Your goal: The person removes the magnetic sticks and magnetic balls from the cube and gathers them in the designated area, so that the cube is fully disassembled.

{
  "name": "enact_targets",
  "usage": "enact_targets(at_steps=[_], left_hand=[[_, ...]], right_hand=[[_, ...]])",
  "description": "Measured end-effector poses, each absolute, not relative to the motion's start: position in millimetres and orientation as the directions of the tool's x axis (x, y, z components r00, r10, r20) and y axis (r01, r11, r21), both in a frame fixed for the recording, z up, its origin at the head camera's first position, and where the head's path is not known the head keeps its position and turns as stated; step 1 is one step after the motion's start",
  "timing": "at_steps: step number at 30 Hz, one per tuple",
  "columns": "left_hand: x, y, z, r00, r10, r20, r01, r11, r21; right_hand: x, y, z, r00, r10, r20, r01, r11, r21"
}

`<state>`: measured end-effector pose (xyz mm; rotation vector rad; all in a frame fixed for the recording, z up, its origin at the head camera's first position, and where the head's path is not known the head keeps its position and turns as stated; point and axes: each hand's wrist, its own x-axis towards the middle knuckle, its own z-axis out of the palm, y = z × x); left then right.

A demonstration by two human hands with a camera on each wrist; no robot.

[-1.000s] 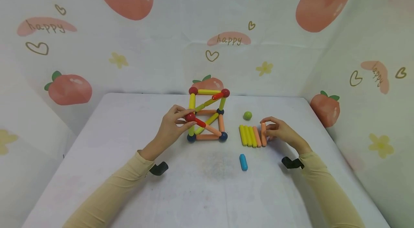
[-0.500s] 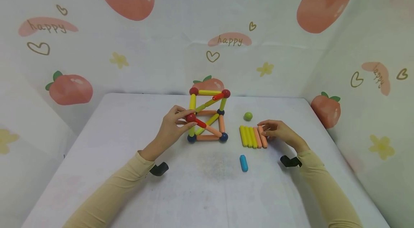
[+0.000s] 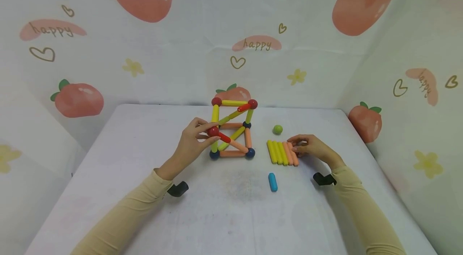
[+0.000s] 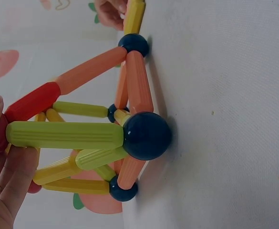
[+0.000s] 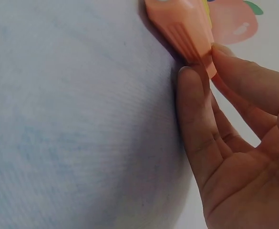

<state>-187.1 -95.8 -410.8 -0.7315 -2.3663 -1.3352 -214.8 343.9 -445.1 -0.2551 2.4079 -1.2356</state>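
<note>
My left hand (image 3: 191,136) pinches a red ball (image 3: 213,131) at the near upper corner of an open frame of magnetic sticks and balls. In the left wrist view, a lime stick (image 4: 65,135) joins that ball to a dark blue ball (image 4: 147,136) on the table. A red stick (image 4: 34,101) and an orange one slope from it to another blue ball. My right hand (image 3: 312,146) pinches the outermost orange stick (image 3: 293,158) of a flat row of yellow and orange sticks. Close up, thumb and fingers grip this orange stick's end (image 5: 180,28) low at the table.
A green ball (image 3: 277,129) lies behind the row, and a short blue stick (image 3: 273,182) lies in front of it. A red stick (image 3: 244,107) juts from the frame's far right upper ball (image 3: 252,104). A printed cloth backdrop (image 3: 181,54) stands behind the table.
The right hand has tilted the outer orange stick down and drawn it left, flush against the row. The left hand stays on the red ball, and the frame has not moved.
</note>
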Motion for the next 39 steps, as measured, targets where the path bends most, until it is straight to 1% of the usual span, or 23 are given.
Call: enact_targets(at_steps=[9, 18, 23, 26, 28, 31, 35, 39], left_hand=[[-186.2, -95.8, -409.0, -0.820, 0.272, 0.504, 0.572, 0.434, 0.696], [-186.2, -95.3, -409.2, -0.812, 0.269, 0.518, 0.583, 0.428, 0.691], [-186.1, -94.5, -409.6, -0.809, 0.270, 0.522, 0.586, 0.431, 0.686], [-185.4, -94.3, -409.2, -0.816, 0.270, 0.512, 0.578, 0.432, 0.693], [-184.9, -94.5, -408.6, -0.818, 0.269, 0.509, 0.575, 0.432, 0.695], [-184.7, -94.9, -408.0, -0.820, 0.269, 0.506, 0.572, 0.436, 0.695], [-185.1, -95.3, -407.8, -0.820, 0.270, 0.505, 0.571, 0.437, 0.695], [-185.8, -94.9, -409.5, -0.820, 0.270, 0.505, 0.572, 0.433, 0.697]], right_hand=[[-216.0, 342.3, -447.4, -0.910, -0.327, -0.254, 0.008, 0.599, -0.800], [-215.7, 339.5, -447.4, -0.922, -0.284, -0.263, 0.042, 0.602, -0.797], [-216.0, 335.8, -444.6, -0.936, -0.254, -0.245, 0.023, 0.649, -0.760], [-216.1, 326.5, -437.8, -0.963, -0.222, -0.155, -0.039, 0.682, -0.731], [-215.8, 314.0, -430.6, -0.976, -0.213, -0.048, -0.112, 0.675, -0.729], [-216.9, 287.2, -418.4, -0.970, -0.211, 0.119, -0.228, 0.625, -0.747], [-223.8, 246.8, -401.0, -0.920, -0.246, 0.305, -0.391, 0.523, -0.757], [-235.7, 214.8, -388.5, -0.839, -0.289, 0.461, -0.544, 0.464, -0.699]])
